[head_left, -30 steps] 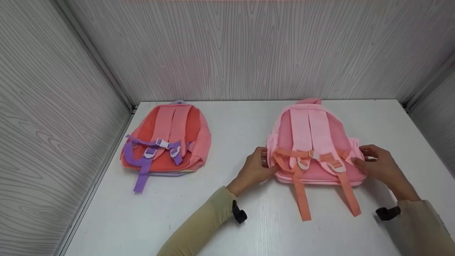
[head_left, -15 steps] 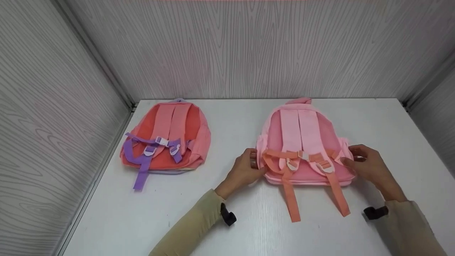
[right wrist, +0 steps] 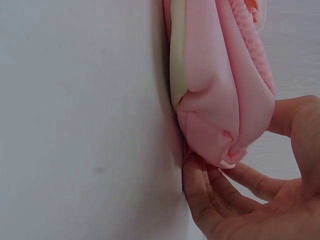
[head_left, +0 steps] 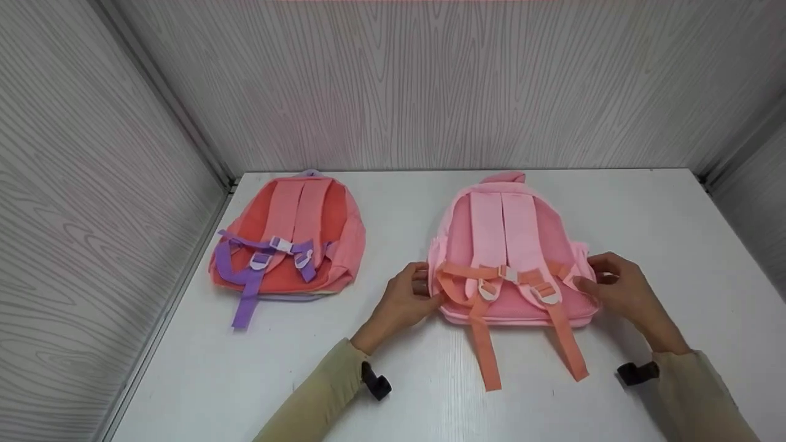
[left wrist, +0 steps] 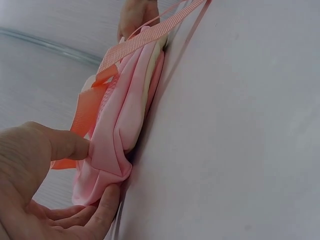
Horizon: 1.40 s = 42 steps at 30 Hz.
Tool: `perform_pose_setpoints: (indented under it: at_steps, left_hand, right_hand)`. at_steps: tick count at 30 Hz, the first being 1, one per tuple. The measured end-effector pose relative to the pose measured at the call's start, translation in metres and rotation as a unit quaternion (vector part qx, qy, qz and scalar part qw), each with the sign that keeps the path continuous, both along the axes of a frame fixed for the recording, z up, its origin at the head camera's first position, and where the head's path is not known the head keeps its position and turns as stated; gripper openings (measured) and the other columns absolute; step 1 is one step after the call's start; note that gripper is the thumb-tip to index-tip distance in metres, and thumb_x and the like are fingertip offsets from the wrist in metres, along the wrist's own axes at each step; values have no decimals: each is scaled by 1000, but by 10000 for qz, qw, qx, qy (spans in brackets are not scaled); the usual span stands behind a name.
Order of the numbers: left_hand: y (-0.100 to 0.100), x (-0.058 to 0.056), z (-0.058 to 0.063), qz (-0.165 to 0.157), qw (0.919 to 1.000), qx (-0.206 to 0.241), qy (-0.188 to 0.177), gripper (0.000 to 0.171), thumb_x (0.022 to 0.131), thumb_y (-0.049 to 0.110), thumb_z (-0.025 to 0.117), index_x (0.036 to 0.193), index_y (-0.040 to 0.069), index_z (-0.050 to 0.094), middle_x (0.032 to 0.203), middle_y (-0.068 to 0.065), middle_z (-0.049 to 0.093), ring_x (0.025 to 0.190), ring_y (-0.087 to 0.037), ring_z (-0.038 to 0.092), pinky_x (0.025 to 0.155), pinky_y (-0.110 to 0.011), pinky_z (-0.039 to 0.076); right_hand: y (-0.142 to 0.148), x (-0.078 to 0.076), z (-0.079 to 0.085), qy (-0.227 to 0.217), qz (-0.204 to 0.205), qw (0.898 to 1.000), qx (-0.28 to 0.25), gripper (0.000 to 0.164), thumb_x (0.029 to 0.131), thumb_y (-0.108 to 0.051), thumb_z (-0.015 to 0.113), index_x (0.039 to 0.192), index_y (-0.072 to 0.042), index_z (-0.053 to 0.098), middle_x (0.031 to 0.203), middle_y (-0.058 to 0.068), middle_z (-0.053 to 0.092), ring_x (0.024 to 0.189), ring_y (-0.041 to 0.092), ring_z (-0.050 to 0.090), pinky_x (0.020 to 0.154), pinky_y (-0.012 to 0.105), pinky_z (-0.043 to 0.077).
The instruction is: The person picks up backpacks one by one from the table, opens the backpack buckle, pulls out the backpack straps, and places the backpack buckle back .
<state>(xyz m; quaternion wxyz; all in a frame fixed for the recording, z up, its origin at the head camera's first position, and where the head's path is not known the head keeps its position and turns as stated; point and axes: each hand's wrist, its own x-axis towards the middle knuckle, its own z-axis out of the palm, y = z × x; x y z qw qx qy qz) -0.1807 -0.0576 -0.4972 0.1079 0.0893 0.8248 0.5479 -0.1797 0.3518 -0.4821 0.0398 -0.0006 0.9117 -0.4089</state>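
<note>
Pink bag (head_left: 521, 236) had slid left, closer to the red bag (head_left: 285, 215), which stayed put. It lay flat, orange straps (head_left: 485, 353) up, right of middle on the white table (head_left: 399, 221), L hand (head_left: 399, 301) pinching its left side & R hand (head_left: 620, 288) its right. Sliding seemed partly done at least, but neither had let go yet.
</note>
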Motion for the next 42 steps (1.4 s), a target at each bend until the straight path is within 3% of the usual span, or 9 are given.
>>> perform_pose_setpoints:
  at_steps: [25,42]
  left_hand:
    - [-42,15,-1,121,9994,-89,-304,66,93,20,83,149,5,52,137,-13,69,117,-25,70,99,-39,60]
    - [-70,24,8,325,9965,-392,-657,64,93,15,82,150,10,52,140,-11,67,122,-25,68,101,-40,60]
  right_hand:
    - [-32,6,-3,8,222,9998,-1,49,97,-30,79,129,-1,58,122,20,63,105,32,57,78,24,53]
    - [-58,14,0,-17,365,9993,41,46,94,-31,82,120,-2,59,116,17,65,104,32,61,79,33,55]
